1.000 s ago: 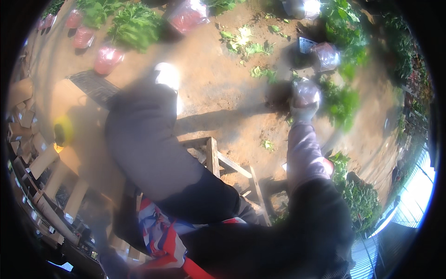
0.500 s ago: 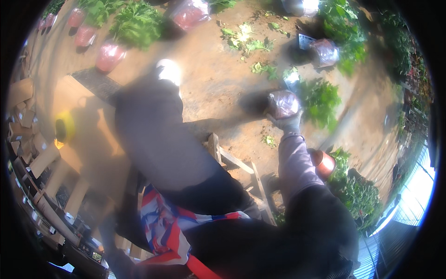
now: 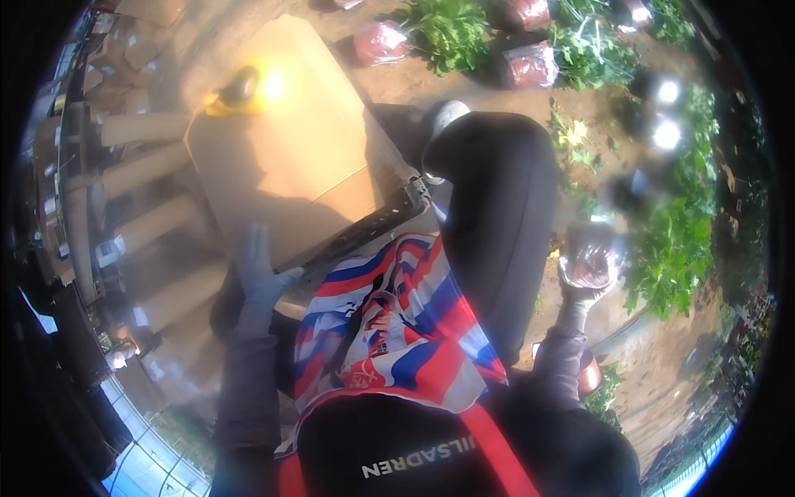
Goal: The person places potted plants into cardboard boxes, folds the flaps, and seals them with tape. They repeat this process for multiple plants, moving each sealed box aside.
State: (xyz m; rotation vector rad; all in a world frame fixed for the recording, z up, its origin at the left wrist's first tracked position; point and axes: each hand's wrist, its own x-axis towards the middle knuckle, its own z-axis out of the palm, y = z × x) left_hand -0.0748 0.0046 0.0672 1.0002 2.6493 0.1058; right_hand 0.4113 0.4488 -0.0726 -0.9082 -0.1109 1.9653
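My right hand is closed round the lower end of a plastic-wrapped pot, which lies tipped on its side. The pot's leafy green plant points away to the right. On the other side, my gloved left hand has its fingers spread by the near edge of a flat cardboard sheet. Whether it touches the sheet I cannot tell. A round yellow thing with a dark middle rests on the cardboard; glare blurs its kind.
More wrapped pots with leafy plants lie at the far right on brown ground. A copper-coloured pot is by my right forearm. Folded cardboard boxes fill the left side. A striped red, white and blue cloth covers my lap.
The view has swung left, bringing the cardboard nearer the middle. My left hand has come up beside the sheet with fingers spread. My right hand still grips the wrapped pot.
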